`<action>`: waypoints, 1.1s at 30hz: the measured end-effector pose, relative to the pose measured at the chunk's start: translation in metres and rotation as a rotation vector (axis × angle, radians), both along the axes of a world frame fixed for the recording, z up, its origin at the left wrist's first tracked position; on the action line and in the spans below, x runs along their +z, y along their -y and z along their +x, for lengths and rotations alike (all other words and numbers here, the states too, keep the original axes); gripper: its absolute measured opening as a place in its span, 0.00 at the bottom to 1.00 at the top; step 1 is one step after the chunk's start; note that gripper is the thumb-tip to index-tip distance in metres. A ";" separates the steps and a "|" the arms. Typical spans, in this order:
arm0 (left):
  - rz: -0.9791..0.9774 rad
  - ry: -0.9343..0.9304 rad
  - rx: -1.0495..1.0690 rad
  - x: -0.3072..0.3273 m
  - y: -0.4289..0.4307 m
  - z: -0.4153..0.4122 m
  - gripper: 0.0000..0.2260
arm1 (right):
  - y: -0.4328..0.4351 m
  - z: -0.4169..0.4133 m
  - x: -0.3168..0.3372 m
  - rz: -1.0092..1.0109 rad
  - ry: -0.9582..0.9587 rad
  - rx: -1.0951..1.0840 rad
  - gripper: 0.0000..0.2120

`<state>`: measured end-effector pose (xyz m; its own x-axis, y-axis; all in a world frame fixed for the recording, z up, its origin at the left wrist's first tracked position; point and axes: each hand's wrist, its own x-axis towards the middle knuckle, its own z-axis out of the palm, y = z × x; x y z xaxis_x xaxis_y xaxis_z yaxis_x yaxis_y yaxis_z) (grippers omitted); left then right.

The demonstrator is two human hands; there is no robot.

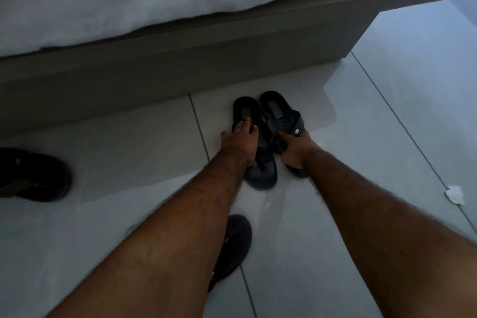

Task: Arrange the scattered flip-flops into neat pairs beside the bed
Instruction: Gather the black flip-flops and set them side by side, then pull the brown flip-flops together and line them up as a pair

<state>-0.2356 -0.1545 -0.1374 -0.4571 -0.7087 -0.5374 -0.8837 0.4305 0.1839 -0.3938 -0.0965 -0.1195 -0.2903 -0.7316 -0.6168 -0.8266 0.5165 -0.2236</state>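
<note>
Bed frame (180, 64) blocks far side; open floor (374, 137) right of flip-flops (269, 111); dark sandal (33, 175) well left; paper scrap (454, 195) right.

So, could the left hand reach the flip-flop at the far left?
Probably yes: only bare floor lies between the left hand and the far flip-flop, though it grips the pair's left flip-flop.
</note>
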 end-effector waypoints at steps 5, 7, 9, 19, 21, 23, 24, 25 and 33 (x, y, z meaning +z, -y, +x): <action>-0.036 -0.124 0.021 0.009 -0.009 0.020 0.51 | 0.002 0.020 0.040 -0.133 -0.308 0.101 0.36; -0.126 -0.279 0.101 0.012 -0.015 0.050 0.46 | 0.002 0.039 0.052 -0.336 -0.346 0.364 0.24; -0.239 -0.317 0.246 0.011 -0.017 0.094 0.43 | -0.003 0.069 0.056 -0.429 -0.180 0.739 0.16; -0.489 0.164 0.857 -0.009 -0.003 0.352 0.39 | -0.092 0.179 -0.018 -0.296 0.359 1.886 0.40; -0.453 0.200 1.000 -0.007 0.000 0.383 0.42 | -0.093 0.181 -0.022 -0.291 0.362 1.862 0.36; -0.307 0.171 1.192 -0.005 -0.001 0.411 0.51 | -0.091 0.183 -0.028 -0.336 0.322 1.866 0.31; -0.216 0.126 1.257 -0.004 -0.004 0.421 0.54 | -0.089 0.185 -0.031 -0.358 0.295 1.857 0.30; -0.171 0.089 1.277 -0.005 -0.006 0.427 0.56 | -0.086 0.188 -0.033 -0.378 0.271 1.821 0.29; -0.235 0.057 1.096 -0.016 -0.063 0.445 0.54 | -0.043 0.246 -0.026 -0.368 0.019 0.986 0.38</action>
<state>0.2095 -0.0916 -0.1538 0.4970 -0.7994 -0.3376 -0.8107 -0.5665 0.1477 -0.1477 -0.0538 -0.1451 0.5427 -0.7817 -0.3073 -0.8388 -0.4853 -0.2469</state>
